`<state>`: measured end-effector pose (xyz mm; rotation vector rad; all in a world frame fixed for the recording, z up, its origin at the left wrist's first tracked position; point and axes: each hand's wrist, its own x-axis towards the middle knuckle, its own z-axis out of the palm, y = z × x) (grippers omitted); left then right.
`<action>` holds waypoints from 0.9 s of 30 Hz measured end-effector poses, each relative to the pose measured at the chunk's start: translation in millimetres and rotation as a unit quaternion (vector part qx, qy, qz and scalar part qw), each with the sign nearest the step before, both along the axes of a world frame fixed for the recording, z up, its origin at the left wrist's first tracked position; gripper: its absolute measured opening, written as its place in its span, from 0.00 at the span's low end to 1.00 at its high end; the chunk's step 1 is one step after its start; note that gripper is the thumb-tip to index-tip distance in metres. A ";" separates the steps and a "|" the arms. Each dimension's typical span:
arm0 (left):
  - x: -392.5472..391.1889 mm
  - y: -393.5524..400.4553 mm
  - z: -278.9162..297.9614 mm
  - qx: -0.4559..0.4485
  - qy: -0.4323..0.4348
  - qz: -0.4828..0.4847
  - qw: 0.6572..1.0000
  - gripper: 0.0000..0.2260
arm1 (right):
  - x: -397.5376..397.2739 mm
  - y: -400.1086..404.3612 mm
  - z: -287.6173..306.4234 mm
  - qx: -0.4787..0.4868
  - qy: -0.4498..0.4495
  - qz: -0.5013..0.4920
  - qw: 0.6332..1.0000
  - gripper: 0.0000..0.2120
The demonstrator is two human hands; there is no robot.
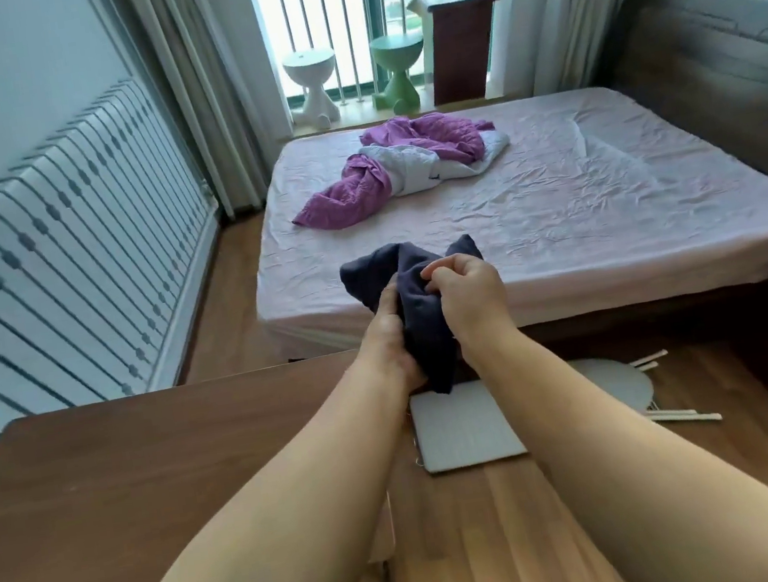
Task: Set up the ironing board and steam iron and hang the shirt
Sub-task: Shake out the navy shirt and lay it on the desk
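- Shirt [416,306]: one dark navy piece, bunched, held in the air in front of me over the near edge of the bed [560,226].
- My left hand [390,334] grips it from the side; my right hand [467,299] pinches its fabric near the top.
- One ironing board [466,432] lies flat on the floor, beside the brown table [151,471].
- One purple and white bundle of cloth [404,164] lies on the bed.
- Two stools, one white [311,84] and one green [398,71], stand by the window.

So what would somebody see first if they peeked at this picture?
Probably the two hands in the middle, left hand and right hand, both gripping a dark navy shirt. Next, the purple and white clothes crumpled on the pink bed behind. A folded ironing board lies flat on the floor below the arms.
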<state>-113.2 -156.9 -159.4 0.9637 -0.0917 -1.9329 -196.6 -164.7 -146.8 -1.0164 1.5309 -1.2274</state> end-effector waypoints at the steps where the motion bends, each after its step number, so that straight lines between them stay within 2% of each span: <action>1: 19.3 5.0 1.8 -0.002 -0.007 0.003 1.000 0.17 | 19.4 3.1 -3.5 0.001 0.003 0.007 1.000 0.08; 3: 68.1 11.1 -9.3 -0.014 -0.051 0.004 0.999 0.14 | 60.0 10.2 -10.2 0.012 0.010 0.019 1.000 0.07; 8: 169.9 30.7 -27.0 -0.031 -0.089 0.036 0.995 0.09 | 144.8 20.8 -21.3 0.046 0.019 0.057 0.997 0.10; 12: 227.7 42.2 -41.6 -0.032 -0.104 0.049 0.993 0.07 | 193.1 29.3 -40.1 0.088 0.065 0.117 0.987 0.23; 15: 250.9 41.7 -57.5 -0.027 -0.119 0.065 0.990 0.11 | 216.5 34.3 -43.5 0.110 0.122 0.174 0.971 0.24; 18: 257.7 43.9 -65.5 -0.024 -0.146 0.074 0.986 0.09 | 231.0 36.0 -40.7 0.116 0.164 0.208 0.957 0.25; 20: 262.1 46.2 -67.4 -0.033 -0.171 0.082 0.981 0.10 | 240.4 34.7 -37.9 0.106 0.153 0.251 0.950 0.28; 22: 267.8 48.5 -63.1 -0.055 -0.194 0.083 0.976 0.12 | 250.6 28.1 -39.7 0.103 0.137 0.281 0.944 0.36; 24: 276.2 44.8 -58.6 -0.084 -0.251 0.072 0.962 0.14 | 260.9 21.7 -41.1 0.101 0.133 0.300 0.939 0.43; 27: 284.9 38.1 -48.0 -0.119 -0.300 0.047 0.945 0.16 | 273.4 18.5 -35.9 0.106 0.088 0.314 0.939 0.44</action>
